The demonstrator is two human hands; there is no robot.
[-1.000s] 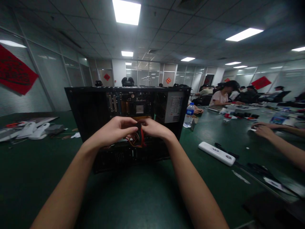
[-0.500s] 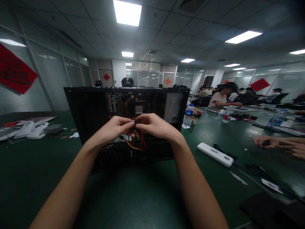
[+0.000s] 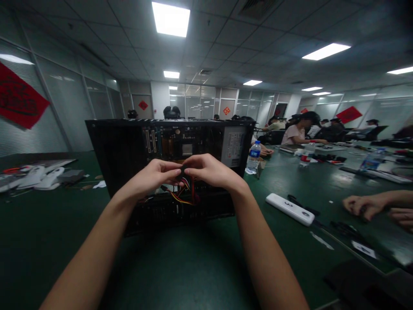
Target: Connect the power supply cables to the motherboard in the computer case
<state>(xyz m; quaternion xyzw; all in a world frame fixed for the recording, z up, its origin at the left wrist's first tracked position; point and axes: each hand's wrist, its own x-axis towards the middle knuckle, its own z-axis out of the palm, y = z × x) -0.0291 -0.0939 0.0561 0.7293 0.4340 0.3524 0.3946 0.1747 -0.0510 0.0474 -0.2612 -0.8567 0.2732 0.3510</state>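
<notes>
An open black computer case (image 3: 112,172) stands in front of me, its motherboard (image 3: 176,144) and a silver power supply (image 3: 232,146) showing inside. Before the case, my left hand (image 3: 157,174) and my right hand (image 3: 208,171) meet, fingertips pinched on a small black cable connector (image 3: 183,171). Red, yellow, black and white wires (image 3: 187,198) loop below the fingers. A loose dark plug (image 3: 164,188) hangs under my left hand. The fingers partly cover the connector, so its exact type is unclear.
On the green table (image 3: 180,267) a white power strip (image 3: 289,209) lies to the right, with dark cables around it. A water bottle (image 3: 254,157) stands beside the case. Another person's hand (image 3: 368,204) rests at far right. White parts (image 3: 35,176) are piled on the left.
My hands stay pinched on the connector with only slight finger movement. The view has shifted a little. At the right, the other person's hand has turned and lowered toward the table.
</notes>
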